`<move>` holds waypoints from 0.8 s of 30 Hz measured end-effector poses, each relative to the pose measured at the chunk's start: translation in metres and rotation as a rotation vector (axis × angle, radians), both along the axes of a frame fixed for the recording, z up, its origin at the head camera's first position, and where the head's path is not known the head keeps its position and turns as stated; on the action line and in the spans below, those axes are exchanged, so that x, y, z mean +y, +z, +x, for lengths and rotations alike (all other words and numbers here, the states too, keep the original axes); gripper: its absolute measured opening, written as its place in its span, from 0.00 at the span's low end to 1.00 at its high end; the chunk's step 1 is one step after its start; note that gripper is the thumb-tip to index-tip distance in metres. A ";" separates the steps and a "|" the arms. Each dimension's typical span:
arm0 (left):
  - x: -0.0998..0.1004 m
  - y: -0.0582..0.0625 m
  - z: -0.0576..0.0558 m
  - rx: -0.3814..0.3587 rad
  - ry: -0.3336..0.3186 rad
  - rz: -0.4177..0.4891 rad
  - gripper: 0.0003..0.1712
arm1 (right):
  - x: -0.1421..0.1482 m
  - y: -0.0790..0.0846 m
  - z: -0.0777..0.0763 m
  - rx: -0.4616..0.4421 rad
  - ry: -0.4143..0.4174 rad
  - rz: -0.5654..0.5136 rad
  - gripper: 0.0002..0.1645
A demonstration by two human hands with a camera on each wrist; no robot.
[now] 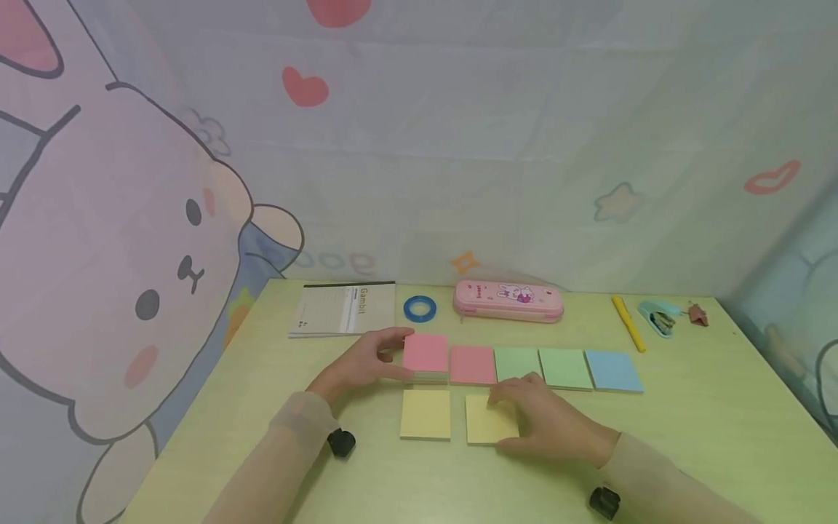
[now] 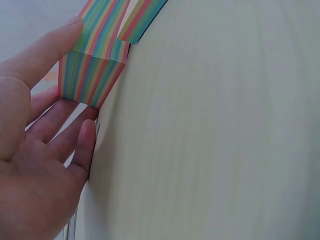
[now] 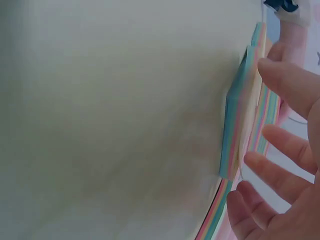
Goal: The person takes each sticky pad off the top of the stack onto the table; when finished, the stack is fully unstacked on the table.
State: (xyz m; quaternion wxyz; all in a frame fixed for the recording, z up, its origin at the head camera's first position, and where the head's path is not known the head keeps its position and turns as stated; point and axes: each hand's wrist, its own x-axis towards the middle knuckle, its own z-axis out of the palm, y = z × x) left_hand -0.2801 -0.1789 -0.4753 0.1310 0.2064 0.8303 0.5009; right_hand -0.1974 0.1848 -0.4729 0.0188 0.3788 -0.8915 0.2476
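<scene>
My left hand (image 1: pixel 366 362) is at a stack of sticky note pads (image 1: pixel 425 354) with a pink top sheet, thumb along its near side and fingers behind. In the left wrist view, the stack's striped edges (image 2: pixel 92 75) show beside the thumb. My right hand (image 1: pixel 546 418) reaches over the right side of a yellow sticky note pad (image 1: pixel 481 422), thumb by its near corner and fingertips by the far edge. The right wrist view shows those fingers (image 3: pixel 282 175) loosely spread beside the pad's striped edge (image 3: pixel 232 130). Another yellow pad (image 1: pixel 425 415) lies to its left.
A row of pink (image 1: pixel 473 364), light green (image 1: pixel 566 367) and blue pads (image 1: pixel 614 370) runs right of the stack. Behind lie a notebook (image 1: pixel 334 309), blue tape roll (image 1: pixel 420 308), pink pencil case (image 1: pixel 507 300), yellow pen (image 1: pixel 628 324) and a pale green item (image 1: pixel 648 309).
</scene>
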 end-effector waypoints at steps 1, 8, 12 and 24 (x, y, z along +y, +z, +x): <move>0.000 0.000 0.000 -0.001 0.002 0.001 0.49 | -0.001 0.000 0.002 0.000 -0.004 0.014 0.30; 0.001 0.001 0.000 0.005 -0.006 0.001 0.48 | -0.012 0.001 0.005 0.017 -0.061 0.079 0.29; 0.001 0.001 0.000 0.004 -0.007 0.004 0.48 | -0.018 0.001 0.004 0.024 -0.080 0.080 0.29; 0.000 0.000 -0.001 -0.003 -0.009 0.013 0.49 | -0.023 -0.001 0.002 0.010 -0.070 0.061 0.28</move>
